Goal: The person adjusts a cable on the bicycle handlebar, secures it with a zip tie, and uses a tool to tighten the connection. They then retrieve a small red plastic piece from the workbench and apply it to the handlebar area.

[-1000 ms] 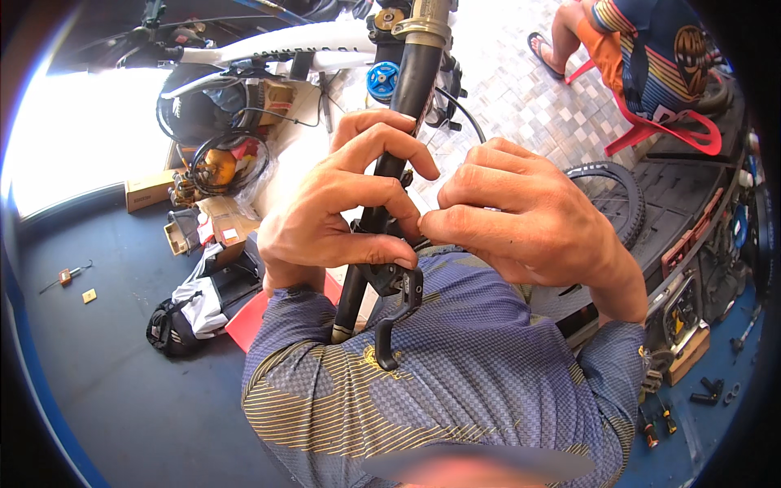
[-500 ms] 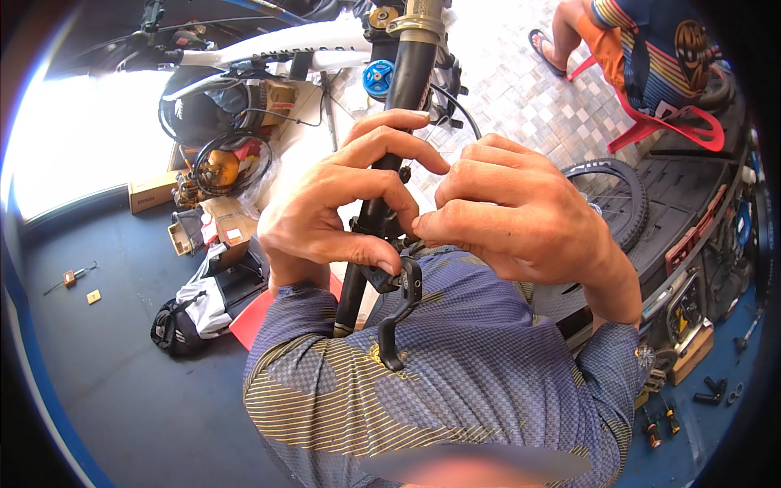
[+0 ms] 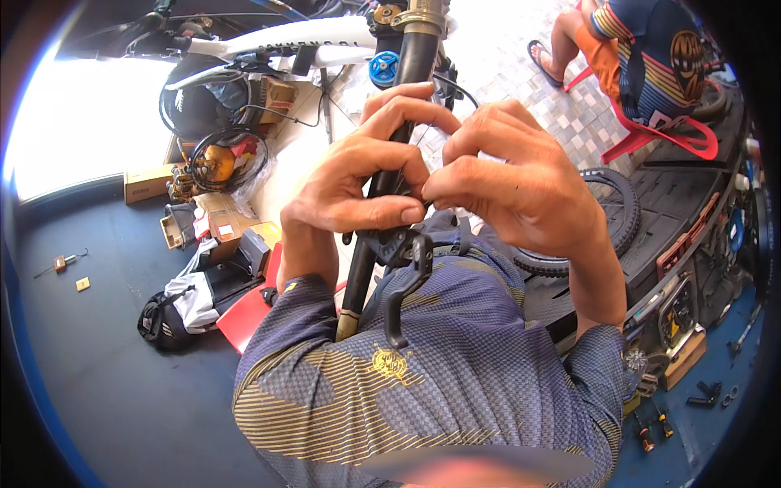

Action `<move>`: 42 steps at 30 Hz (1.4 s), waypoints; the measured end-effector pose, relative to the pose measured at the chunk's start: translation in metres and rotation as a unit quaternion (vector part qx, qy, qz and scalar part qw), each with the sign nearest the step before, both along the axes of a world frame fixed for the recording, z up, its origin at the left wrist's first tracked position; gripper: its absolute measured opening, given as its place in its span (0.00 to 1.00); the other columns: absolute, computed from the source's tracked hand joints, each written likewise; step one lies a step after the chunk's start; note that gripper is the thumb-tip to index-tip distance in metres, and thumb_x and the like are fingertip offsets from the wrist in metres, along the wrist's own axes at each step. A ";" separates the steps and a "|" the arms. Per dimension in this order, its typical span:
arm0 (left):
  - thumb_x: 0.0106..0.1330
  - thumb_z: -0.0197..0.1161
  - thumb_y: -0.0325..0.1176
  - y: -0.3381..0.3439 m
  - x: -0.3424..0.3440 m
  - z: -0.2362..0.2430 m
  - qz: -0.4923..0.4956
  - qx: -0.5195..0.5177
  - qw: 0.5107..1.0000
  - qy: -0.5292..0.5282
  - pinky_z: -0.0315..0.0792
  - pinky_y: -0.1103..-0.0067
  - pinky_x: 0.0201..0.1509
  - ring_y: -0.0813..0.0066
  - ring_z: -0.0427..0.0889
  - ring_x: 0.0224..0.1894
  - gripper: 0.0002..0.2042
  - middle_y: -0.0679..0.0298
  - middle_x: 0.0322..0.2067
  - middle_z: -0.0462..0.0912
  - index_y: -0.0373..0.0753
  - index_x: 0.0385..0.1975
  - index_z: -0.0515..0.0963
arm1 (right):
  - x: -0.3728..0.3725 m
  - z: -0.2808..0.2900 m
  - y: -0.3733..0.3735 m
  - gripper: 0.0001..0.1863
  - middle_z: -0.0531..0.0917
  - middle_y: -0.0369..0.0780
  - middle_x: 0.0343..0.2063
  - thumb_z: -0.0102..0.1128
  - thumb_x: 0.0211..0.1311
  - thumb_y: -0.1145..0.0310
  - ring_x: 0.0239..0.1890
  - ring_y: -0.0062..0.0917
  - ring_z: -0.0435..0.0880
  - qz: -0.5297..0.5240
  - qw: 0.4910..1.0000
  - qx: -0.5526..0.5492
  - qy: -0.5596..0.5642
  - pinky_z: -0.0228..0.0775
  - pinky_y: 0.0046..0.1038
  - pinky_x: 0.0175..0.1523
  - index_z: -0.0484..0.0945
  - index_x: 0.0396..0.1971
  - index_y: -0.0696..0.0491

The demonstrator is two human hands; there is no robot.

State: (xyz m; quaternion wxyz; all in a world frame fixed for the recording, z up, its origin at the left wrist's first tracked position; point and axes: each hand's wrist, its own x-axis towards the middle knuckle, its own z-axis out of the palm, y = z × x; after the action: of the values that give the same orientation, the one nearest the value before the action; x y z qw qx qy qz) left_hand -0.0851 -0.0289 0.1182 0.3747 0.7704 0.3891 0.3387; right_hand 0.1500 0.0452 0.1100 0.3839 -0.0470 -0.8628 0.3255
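Note:
A black bicycle brake lever (image 3: 397,305) hangs below my left hand (image 3: 358,175), its blade pointing down toward my shirt. My left thumb and curled fingers close on the upper end of its body, which they partly cover. My right hand (image 3: 521,183) is pinched at the fingertips and meets the left fingers just above the lever; whatever lies in the pinch is hidden. Behind my left hand runs a black tube (image 3: 355,289) of the bicycle, up to a gold-coloured clamp (image 3: 423,24). A blue round knob (image 3: 383,68) sits beside the tube.
The white bicycle frame (image 3: 285,41) stretches across the far left. A person on a red chair (image 3: 661,140) sits at far right. A tyre (image 3: 622,207) leans on the dark bench (image 3: 683,187) at right. Boxes, a bag (image 3: 167,317) and cables lie left on the blue floor.
The brake lever has risen a little and shifted right with my left hand. The left thumb has moved up off the lever's pivot, showing more of its body. My right fingers stay pinched.

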 end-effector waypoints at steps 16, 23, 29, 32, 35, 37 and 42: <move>0.60 0.76 0.48 0.017 0.052 0.003 0.081 0.019 0.994 0.067 0.55 0.55 0.74 0.52 0.57 0.75 0.15 0.57 0.63 0.74 0.43 0.33 0.89 | 0.042 0.030 0.042 0.09 0.82 0.31 0.33 0.76 0.51 0.73 0.49 0.26 0.76 0.015 0.989 0.022 -0.146 0.66 0.31 0.56 0.86 0.33 0.48; 0.67 0.70 0.43 0.013 0.030 0.014 -0.007 0.012 0.995 0.096 0.57 0.57 0.74 0.49 0.54 0.73 0.11 0.56 0.65 0.70 0.43 0.39 0.90 | 0.030 0.042 0.022 0.11 0.83 0.30 0.34 0.77 0.51 0.72 0.50 0.26 0.77 -0.007 0.983 -0.020 -0.181 0.70 0.31 0.56 0.86 0.36 0.49; 0.70 0.68 0.43 0.023 0.023 0.012 -0.053 0.004 0.996 0.074 0.56 0.58 0.73 0.52 0.57 0.72 0.10 0.56 0.64 0.71 0.45 0.38 0.89 | 0.033 0.041 0.011 0.11 0.82 0.31 0.34 0.77 0.52 0.73 0.48 0.26 0.77 -0.063 0.977 -0.066 -0.195 0.73 0.30 0.53 0.85 0.35 0.51; 0.67 0.71 0.47 0.030 0.020 0.011 -0.069 -0.022 0.995 0.069 0.59 0.60 0.71 0.56 0.62 0.68 0.12 0.57 0.63 0.72 0.45 0.36 0.89 | 0.032 0.044 0.008 0.11 0.81 0.31 0.34 0.77 0.51 0.73 0.47 0.27 0.76 -0.065 0.976 -0.037 -0.203 0.71 0.31 0.54 0.85 0.35 0.51; 0.62 0.76 0.49 0.036 0.018 0.018 -0.085 -0.019 0.991 0.099 0.65 0.62 0.67 0.56 0.63 0.68 0.15 0.58 0.62 0.73 0.43 0.36 0.89 | 0.029 0.047 0.003 0.11 0.82 0.31 0.34 0.78 0.50 0.73 0.47 0.28 0.76 -0.085 0.975 -0.045 -0.200 0.71 0.32 0.55 0.85 0.34 0.51; 0.62 0.76 0.48 0.037 0.017 0.020 -0.096 -0.026 0.989 0.108 0.66 0.62 0.67 0.55 0.62 0.68 0.15 0.58 0.63 0.72 0.43 0.37 0.89 | 0.027 0.049 -0.001 0.12 0.82 0.32 0.35 0.78 0.50 0.73 0.47 0.28 0.76 -0.099 0.975 -0.049 -0.194 0.71 0.31 0.55 0.85 0.35 0.51; 0.65 0.73 0.39 0.047 0.008 0.026 -0.168 -0.023 0.982 0.084 0.67 0.64 0.66 0.59 0.70 0.63 0.10 0.57 0.57 0.78 0.41 0.39 0.88 | 0.022 0.053 -0.006 0.12 0.84 0.30 0.34 0.78 0.48 0.76 0.45 0.26 0.75 -0.109 0.975 -0.041 -0.190 0.71 0.28 0.52 0.84 0.32 0.50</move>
State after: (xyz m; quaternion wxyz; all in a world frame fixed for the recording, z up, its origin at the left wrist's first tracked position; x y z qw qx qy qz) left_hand -0.0769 0.0184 0.1447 0.4098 0.8415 0.2922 0.1962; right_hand 0.1720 0.0395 0.1630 0.2435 -0.2177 -0.8956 0.3019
